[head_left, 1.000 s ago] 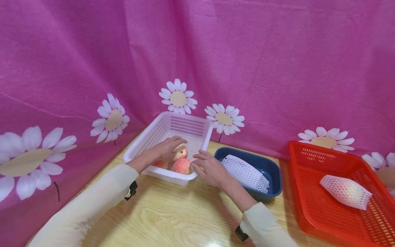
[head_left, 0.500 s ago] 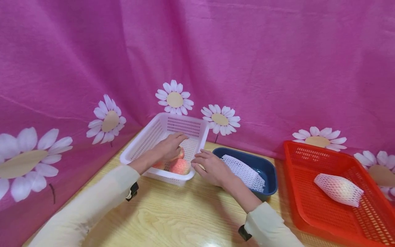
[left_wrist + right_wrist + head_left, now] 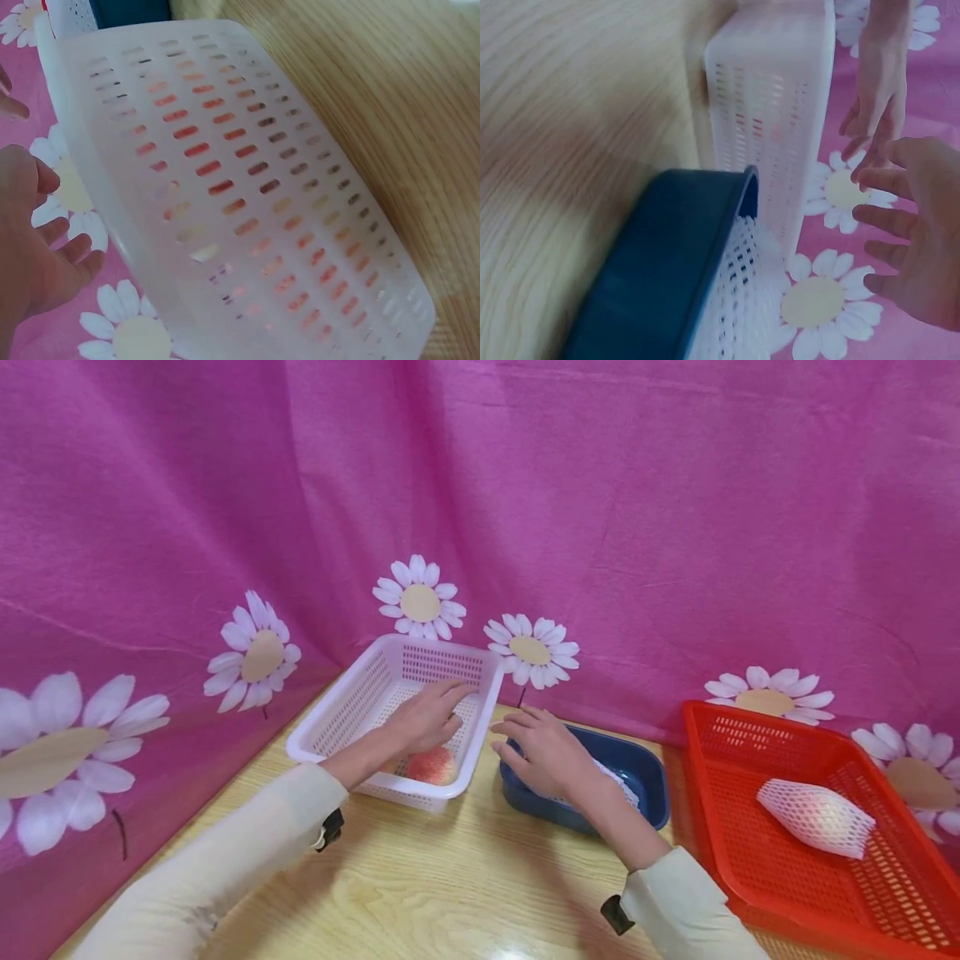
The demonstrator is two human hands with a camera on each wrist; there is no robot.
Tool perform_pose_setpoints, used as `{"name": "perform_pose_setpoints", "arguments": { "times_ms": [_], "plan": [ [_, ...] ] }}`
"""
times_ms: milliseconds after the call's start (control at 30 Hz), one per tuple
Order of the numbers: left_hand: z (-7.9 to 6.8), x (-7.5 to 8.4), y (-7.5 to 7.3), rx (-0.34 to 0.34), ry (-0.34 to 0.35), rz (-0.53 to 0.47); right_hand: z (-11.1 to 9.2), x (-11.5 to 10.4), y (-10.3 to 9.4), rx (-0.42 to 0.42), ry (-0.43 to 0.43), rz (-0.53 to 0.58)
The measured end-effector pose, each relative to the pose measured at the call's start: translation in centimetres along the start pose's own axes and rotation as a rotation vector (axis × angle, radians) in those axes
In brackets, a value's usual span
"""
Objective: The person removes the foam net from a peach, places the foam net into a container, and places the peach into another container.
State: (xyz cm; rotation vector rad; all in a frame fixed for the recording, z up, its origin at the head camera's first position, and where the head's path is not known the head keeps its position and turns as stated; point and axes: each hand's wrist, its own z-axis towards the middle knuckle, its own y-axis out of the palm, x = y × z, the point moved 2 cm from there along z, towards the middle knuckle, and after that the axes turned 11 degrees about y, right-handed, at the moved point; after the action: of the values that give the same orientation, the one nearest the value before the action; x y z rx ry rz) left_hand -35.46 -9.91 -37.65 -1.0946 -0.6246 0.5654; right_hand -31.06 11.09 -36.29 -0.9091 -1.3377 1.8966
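My left hand (image 3: 425, 720) is over the white basket (image 3: 420, 799), palm down, its fingers spread and nothing between them. Below it, a red-and-yellow peach (image 3: 432, 766) lies near the basket's front right corner. A second peach (image 3: 390, 765) shows only partly beside my wrist. Through the slots in the left wrist view, more red and yellow shows inside. My right hand (image 3: 551, 750) hovers above the left part of the dark blue basin (image 3: 654, 787), fingers loosely bent and holding nothing. White foam net sleeves (image 3: 735, 289) lie in that basin, mostly hidden by this hand in the head view.
To the right stands a red slotted basket (image 3: 708, 827), with a peach in a white foam net (image 3: 817, 817) inside. A pink cloth (image 3: 600, 527) printed with daisies hangs behind the wooden table (image 3: 420, 893).
My right hand has moved right, from the white basket's rim to over the blue basin. My left hand has shifted slightly right; the peach beside it is now out of sight.
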Motion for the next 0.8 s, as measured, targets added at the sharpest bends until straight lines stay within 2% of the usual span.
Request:
{"name": "perform_pose_setpoints", "arguments": {
  "times_ms": [167, 600, 800],
  "plan": [
    [0.4, 0.9, -0.1, 0.014, 0.025, 0.013, -0.9, 1.0, -0.9, -0.034, 0.069, -0.015],
    [1.6, 3.4, 0.1, 0.043, 0.121, -0.013, -2.8, 3.3, -2.7, -0.009, 0.092, -0.012],
    [2.4, 4.5, 0.4, 0.034, 0.178, -0.018, -3.6, 4.4, -3.5, -0.040, 0.160, -0.017]
  ]
}}
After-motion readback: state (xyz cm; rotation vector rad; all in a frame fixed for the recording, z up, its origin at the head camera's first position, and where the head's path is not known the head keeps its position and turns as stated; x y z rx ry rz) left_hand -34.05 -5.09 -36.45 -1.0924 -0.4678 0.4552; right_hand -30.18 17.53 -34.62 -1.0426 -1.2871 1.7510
